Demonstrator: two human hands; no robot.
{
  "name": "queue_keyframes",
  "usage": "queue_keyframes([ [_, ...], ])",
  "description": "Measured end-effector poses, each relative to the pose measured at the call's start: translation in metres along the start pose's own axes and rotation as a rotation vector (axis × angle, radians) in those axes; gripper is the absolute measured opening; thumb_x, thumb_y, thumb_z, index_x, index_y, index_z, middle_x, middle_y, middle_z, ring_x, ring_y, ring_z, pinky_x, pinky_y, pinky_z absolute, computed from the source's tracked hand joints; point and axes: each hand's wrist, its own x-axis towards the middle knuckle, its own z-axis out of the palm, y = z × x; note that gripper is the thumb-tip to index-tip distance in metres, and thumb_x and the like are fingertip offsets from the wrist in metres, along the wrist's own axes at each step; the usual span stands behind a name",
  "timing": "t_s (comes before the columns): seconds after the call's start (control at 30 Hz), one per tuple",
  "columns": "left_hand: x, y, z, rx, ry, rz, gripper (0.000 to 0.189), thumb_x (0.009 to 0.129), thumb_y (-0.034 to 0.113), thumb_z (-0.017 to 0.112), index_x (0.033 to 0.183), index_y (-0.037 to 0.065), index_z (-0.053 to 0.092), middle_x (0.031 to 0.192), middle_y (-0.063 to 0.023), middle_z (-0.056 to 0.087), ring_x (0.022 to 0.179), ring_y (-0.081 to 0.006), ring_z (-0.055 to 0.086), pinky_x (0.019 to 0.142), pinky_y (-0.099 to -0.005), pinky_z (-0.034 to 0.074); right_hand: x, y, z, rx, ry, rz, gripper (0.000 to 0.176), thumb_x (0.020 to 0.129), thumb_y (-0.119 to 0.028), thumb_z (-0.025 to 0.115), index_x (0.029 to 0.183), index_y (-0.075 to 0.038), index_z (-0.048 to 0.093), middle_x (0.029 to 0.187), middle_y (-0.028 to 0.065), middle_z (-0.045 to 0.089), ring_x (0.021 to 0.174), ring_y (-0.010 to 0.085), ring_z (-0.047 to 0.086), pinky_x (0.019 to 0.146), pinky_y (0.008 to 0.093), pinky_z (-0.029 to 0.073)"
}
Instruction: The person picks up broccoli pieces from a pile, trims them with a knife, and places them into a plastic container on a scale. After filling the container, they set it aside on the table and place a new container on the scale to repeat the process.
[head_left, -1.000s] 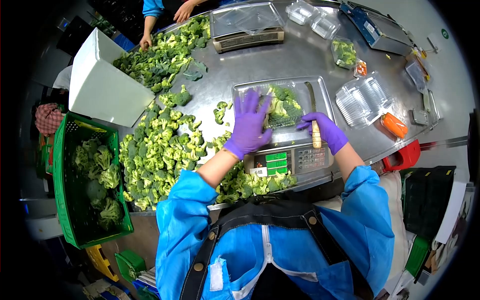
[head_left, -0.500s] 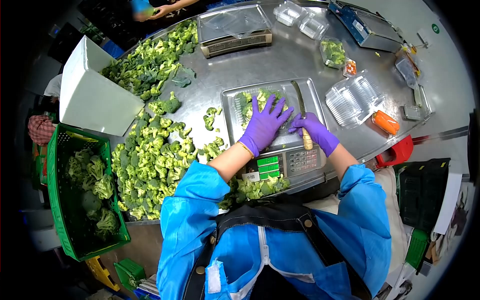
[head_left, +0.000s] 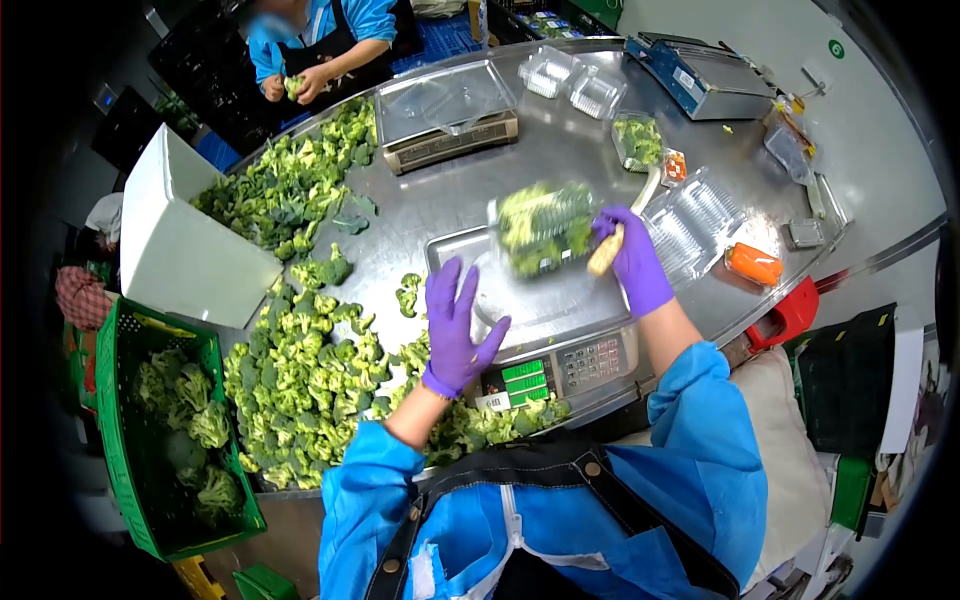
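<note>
My right hand [head_left: 638, 262], in a purple glove, grips a knife with a pale wooden handle [head_left: 606, 252]; its blade [head_left: 648, 190] points away from me. The same hand holds the right end of a clear plastic box of broccoli [head_left: 543, 228], tilted above the scale and blurred by motion. How the fingers share knife and box is partly hidden. My left hand [head_left: 457, 335], gloved too, has its fingers apart and holds nothing, over the left edge of the scale's metal tray [head_left: 560, 310]. The scale's green display [head_left: 525, 378] is lit.
Loose broccoli florets [head_left: 300, 385] cover the left of the table, beside a white foam box [head_left: 180, 240] and a green crate [head_left: 165, 520]. A second scale [head_left: 450, 140] stands at the back. Empty clear boxes [head_left: 690, 235] and wrapped carrots [head_left: 754, 264] lie right. A co-worker [head_left: 325, 60] handles a floret.
The broccoli box has been lifted off the scale in my right hand, with the knife. My left hand has let go and moved left. The co-worker has come further into view.
</note>
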Motion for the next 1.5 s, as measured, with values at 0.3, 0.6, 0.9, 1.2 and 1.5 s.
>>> queue_keyframes([
  [0.3,-0.053,-0.004,-0.011,-0.013,-0.077,-0.152,0.060,0.073,0.012,0.066,0.128,0.004,0.044,0.134,-0.0208,0.036,0.122,-0.0383,0.036,0.101,-0.0467,0.028,0.123,0.042,-0.051,0.031,0.469,0.178,0.026,0.078,-0.018,0.061,0.095,-0.001,0.052,0.074,0.0125,0.058,0.055,0.0191,0.053,0.049,0.0314,0.045],
  [0.6,-0.106,-0.015,-0.049,0.019,-0.007,-0.325,0.046,0.074,0.010,0.064,0.119,0.005,0.053,0.130,-0.0206,0.040,0.121,-0.0377,0.038,0.098,-0.0443,0.032,0.013,-0.058,-0.104,-1.951,0.210,-0.291,0.025,0.081,-0.021,0.054,0.100,-0.007,0.062,0.097,0.0156,0.062,0.087,0.0334,0.060,0.077,0.0432,0.047],
  [0.9,-0.149,-0.017,-0.055,-0.012,0.016,-0.411,0.042,0.077,0.016,0.063,0.117,0.009,0.054,0.131,-0.0174,0.041,0.120,-0.0355,0.039,0.099,-0.0428,0.033,-0.007,-0.081,-0.222,-1.422,0.138,0.347,0.022,0.074,-0.021,0.065,0.083,-0.001,0.064,0.064,0.0067,0.057,0.051,0.0165,0.051,0.044,0.0308,0.041],
  [1.2,-0.192,-0.013,-0.077,0.113,0.134,-0.568,0.040,0.075,0.014,0.063,0.114,0.009,0.055,0.126,-0.0149,0.046,0.118,-0.0345,0.041,0.098,-0.0425,0.033,-0.007,-0.107,-0.174,-1.063,0.823,-0.354,0.031,0.086,-0.032,0.056,0.096,-0.004,0.063,0.076,0.0069,0.062,0.055,0.0117,0.050,0.050,0.0280,0.041],
  [1.5,-0.241,-0.061,-0.139,0.640,0.476,-0.767,0.038,0.073,0.020,0.064,0.108,0.006,0.057,0.117,-0.0167,0.051,0.112,-0.0363,0.045,0.095,-0.0469,0.031,-0.108,-0.031,-0.016,-1.275,0.000,-0.442,0.019,0.087,-0.005,0.054,0.103,0.002,0.062,0.095,0.0100,0.066,0.077,0.0160,0.061,0.067,0.0266,0.048],
])
